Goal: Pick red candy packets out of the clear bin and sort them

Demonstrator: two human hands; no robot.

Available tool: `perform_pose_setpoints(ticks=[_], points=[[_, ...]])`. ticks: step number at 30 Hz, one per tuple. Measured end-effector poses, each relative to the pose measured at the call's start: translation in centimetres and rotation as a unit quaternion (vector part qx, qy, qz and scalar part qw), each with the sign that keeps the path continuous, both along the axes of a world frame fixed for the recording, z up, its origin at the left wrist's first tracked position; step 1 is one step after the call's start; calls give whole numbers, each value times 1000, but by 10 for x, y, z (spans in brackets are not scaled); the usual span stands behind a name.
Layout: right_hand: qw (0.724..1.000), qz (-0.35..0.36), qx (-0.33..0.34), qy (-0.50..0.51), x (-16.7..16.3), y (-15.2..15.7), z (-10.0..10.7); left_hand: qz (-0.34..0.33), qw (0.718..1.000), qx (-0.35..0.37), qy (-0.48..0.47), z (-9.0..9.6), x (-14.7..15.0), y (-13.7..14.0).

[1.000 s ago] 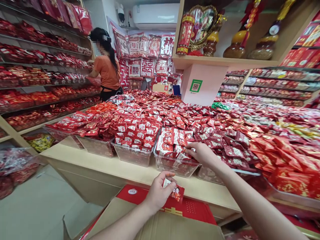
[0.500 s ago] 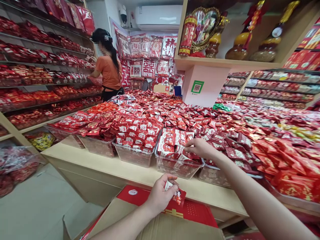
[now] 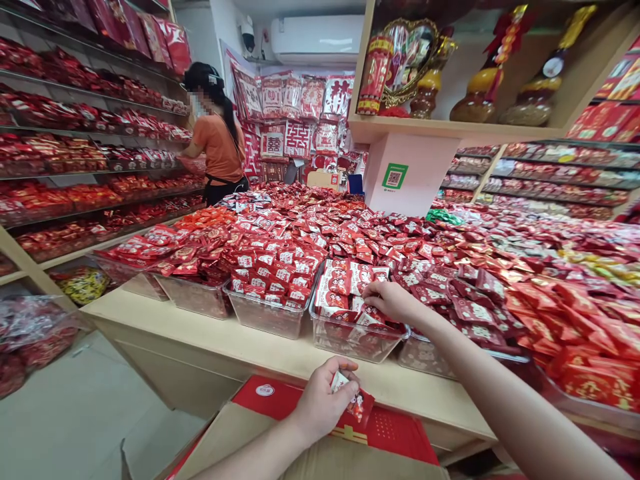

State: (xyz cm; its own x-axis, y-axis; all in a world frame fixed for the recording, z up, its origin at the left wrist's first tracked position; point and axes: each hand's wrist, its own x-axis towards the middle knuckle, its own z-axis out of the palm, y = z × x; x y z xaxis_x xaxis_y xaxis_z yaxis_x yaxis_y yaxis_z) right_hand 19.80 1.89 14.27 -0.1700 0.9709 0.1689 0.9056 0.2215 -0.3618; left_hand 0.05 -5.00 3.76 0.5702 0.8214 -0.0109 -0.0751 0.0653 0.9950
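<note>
Your left hand (image 3: 325, 400) pinches a red packet (image 3: 360, 407) between thumb and fingers, just off the counter's (image 3: 270, 349) front edge, over the carton (image 3: 390, 460); a slack pinch could drop it. Your right hand (image 3: 393, 301) curls onto packets (image 3: 334, 283) in the clear bin (image 3: 353, 341) along that edge; I cannot tell whether it grips one. Dragging outward could spill some over the rim.

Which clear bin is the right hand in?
The clear bin of red-and-white packets, immediately left of the maroon packets; only there does the right hand reach into the contents.
</note>
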Motion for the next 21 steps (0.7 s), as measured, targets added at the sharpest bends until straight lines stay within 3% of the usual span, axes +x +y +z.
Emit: perform_pose_setpoints(ticks=[7,11,15,18,21], points=[[999,-12,44,29,2,-9,0,20,1000,9,3,1,0,2],[985,-62,100,125,-3,-52,-3,62,998,2,-22,7,-2,3],[963,-103,-5,250,-25,-108,-40,99,993,-13,-58,14,-2,2],[915,-91,-95,380,-46,-127,-78,113,992,-3,-61,14,-1,0],[868,-76,-135,471,-56,-127,-98,121,991,-2,-51,12,1,-2]])
